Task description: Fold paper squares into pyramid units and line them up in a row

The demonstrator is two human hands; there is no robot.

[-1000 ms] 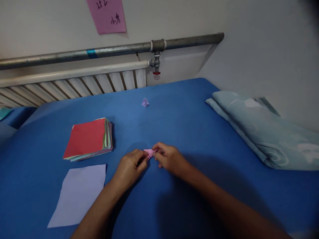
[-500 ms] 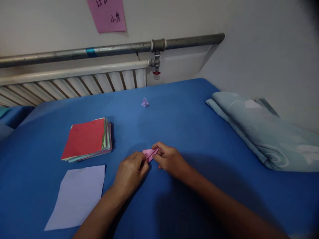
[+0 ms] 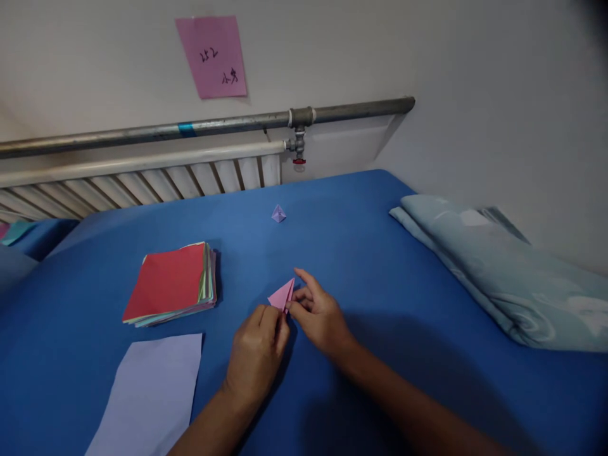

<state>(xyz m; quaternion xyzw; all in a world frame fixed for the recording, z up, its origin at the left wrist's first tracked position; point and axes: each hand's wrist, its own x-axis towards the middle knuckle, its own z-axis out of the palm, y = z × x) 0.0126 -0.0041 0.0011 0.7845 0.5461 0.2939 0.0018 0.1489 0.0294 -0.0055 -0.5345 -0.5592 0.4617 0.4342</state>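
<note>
A small piece of pink folded paper (image 3: 282, 295) is held up just above the blue surface, its pointed tip toward the upper right. My left hand (image 3: 256, 345) is closed on its lower edge, thumb and fingers pinching it. At the paper's right side, my right hand (image 3: 320, 316) grips the edge with the thumb against curled fingers, while the index finger sticks out above. Part of the paper is hidden behind my fingers. Farther back stands a small lilac folded paper shape (image 3: 278, 214).
Left of my hands lies a stack of coloured paper (image 3: 168, 282) with a red sheet on top. Nearer is a pale lilac sheet (image 3: 149, 386). A folded light green blanket (image 3: 484, 272) lies at the right. Behind the blue surface (image 3: 342, 240) are a radiator (image 3: 199, 180) and a metal pipe (image 3: 237, 123).
The pink paper has turned so its point faces up and right. My right index finger has lifted off it and straightened. The view has tilted up slightly.
</note>
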